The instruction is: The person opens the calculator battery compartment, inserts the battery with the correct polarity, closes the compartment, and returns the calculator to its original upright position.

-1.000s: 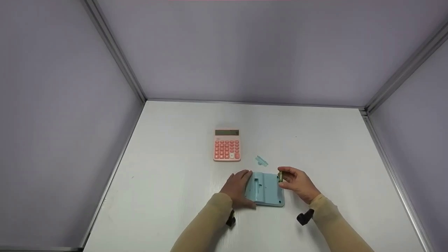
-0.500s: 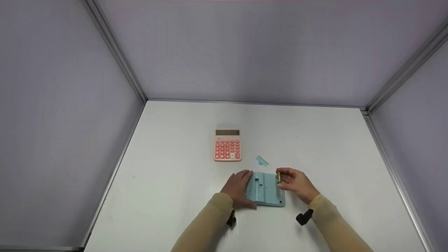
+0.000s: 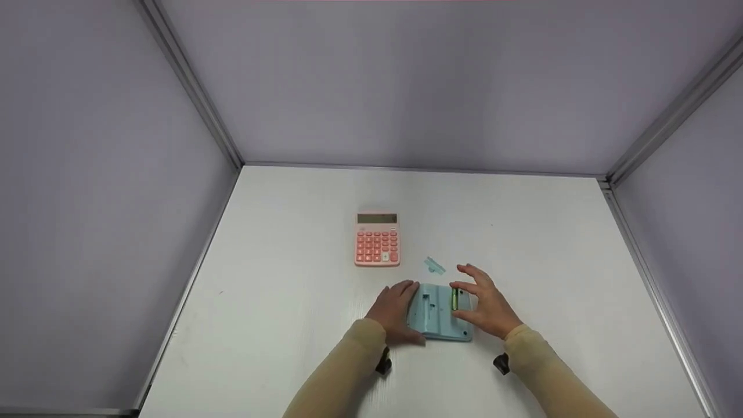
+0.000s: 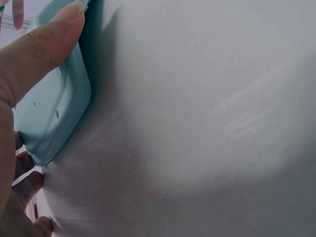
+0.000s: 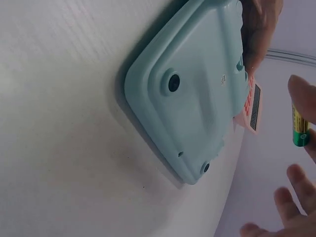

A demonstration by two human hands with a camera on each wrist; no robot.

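A light blue calculator [image 3: 448,326] lies face down on the white table, its open battery slot [image 3: 429,313] facing up at the left part of the back. My left hand [image 3: 393,316] holds its left side, thumb on the near edge and fingers at the far edge; the thumb [image 4: 44,47] shows at the rim in the left wrist view. Between thumb and index finger, my right hand [image 3: 489,303] pinches a green and gold battery [image 5: 299,132] above the calculator's right half. The other right fingers are spread. A small blue battery cover [image 3: 434,266] lies just beyond the calculator.
A pink calculator [image 3: 377,247] lies face up farther back, left of the battery cover. Grey-lilac panels with metal frame edges [image 3: 197,87] enclose the white table [image 3: 278,261] at the back and both sides.
My right hand has moved left with the battery, from the blue calculator's right edge to above its back. Its other fingers have spread. The left hand has stayed in place.
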